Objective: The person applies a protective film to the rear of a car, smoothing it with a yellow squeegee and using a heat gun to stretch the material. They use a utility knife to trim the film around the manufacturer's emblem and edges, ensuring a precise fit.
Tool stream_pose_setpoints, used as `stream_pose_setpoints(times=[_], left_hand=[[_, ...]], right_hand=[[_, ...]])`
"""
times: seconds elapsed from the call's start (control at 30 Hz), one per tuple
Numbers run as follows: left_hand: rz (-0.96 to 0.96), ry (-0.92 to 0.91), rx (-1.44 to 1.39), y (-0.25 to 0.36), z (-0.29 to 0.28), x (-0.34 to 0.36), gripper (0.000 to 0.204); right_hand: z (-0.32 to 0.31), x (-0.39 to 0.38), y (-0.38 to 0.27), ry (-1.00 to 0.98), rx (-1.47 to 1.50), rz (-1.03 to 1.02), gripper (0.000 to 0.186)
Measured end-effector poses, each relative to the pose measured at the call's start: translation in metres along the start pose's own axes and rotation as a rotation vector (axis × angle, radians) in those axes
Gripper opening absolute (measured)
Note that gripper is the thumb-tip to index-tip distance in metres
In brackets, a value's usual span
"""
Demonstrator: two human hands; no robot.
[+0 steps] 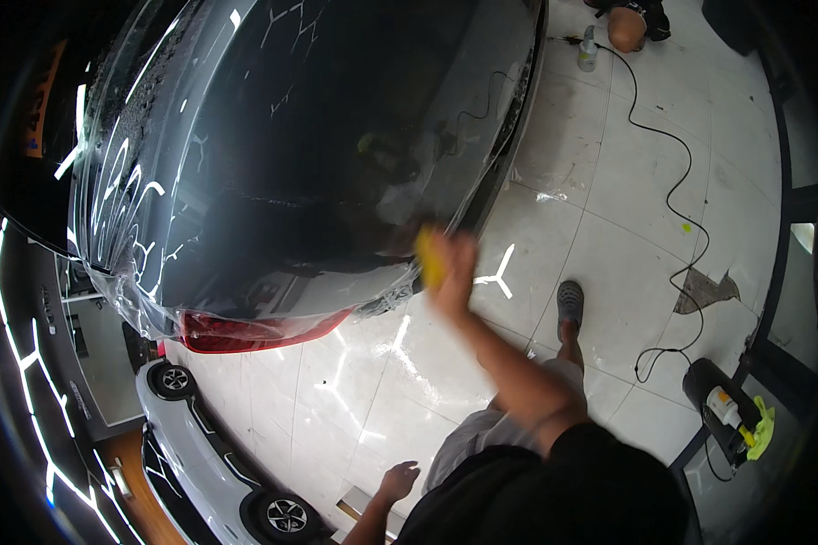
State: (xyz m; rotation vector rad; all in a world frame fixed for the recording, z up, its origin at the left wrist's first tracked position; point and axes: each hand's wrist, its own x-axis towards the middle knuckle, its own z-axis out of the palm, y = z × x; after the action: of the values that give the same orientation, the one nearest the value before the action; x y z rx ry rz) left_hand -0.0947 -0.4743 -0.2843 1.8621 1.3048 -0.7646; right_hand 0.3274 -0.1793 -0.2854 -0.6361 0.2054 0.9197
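My right hand [456,272], blurred by motion, is closed around a yellow squeegee [430,258]. The squeegee is at the lower right edge of a dark grey car panel [300,182]. Clear film [136,304] covers the panel, bunching in loose folds at the corner on the left and hanging past the edge near my right hand. Beneath that film edge is a red tail light [254,332]. Low beside my body, away from the car, hangs my left hand [398,481], with its fingers loosely extended and nothing visible in them.
A white car [200,454] stands at the lower left. Across the tiled floor on the right runs a black cable [671,195]. A spray bottle [587,50] stands near another person's leg [626,29]. At the lower right, a black holder [711,386] carries a bottle and a yellow-green cloth [762,429].
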Motion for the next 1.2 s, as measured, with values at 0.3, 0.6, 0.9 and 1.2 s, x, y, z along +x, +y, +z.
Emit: stream_pose_setpoints(times=[0.3,0.6,0.9,1.2], left_hand=[[-0.310,0.142,-0.555,0.035,-0.067,0.029,0.040],[-0.093,-0.110,-0.161,-0.014,0.025,0.013,0.023],[-0.270,0.174,-0.733,0.040,-0.050,0.048,0.038],[-0.053,-0.069,-0.211,0.013,-0.006,0.037,0.037]], right_hand=[[0.002,0.027,-0.074,-0.401,-0.831,-0.533,0.029],[0.049,0.047,-0.093,-0.410,-1.219,-1.214,0.046],[0.067,0.046,-0.137,-0.448,-1.090,-1.005,0.032],[0.045,-0.043,-0.032,-0.645,-1.356,-1.054,0.056]])
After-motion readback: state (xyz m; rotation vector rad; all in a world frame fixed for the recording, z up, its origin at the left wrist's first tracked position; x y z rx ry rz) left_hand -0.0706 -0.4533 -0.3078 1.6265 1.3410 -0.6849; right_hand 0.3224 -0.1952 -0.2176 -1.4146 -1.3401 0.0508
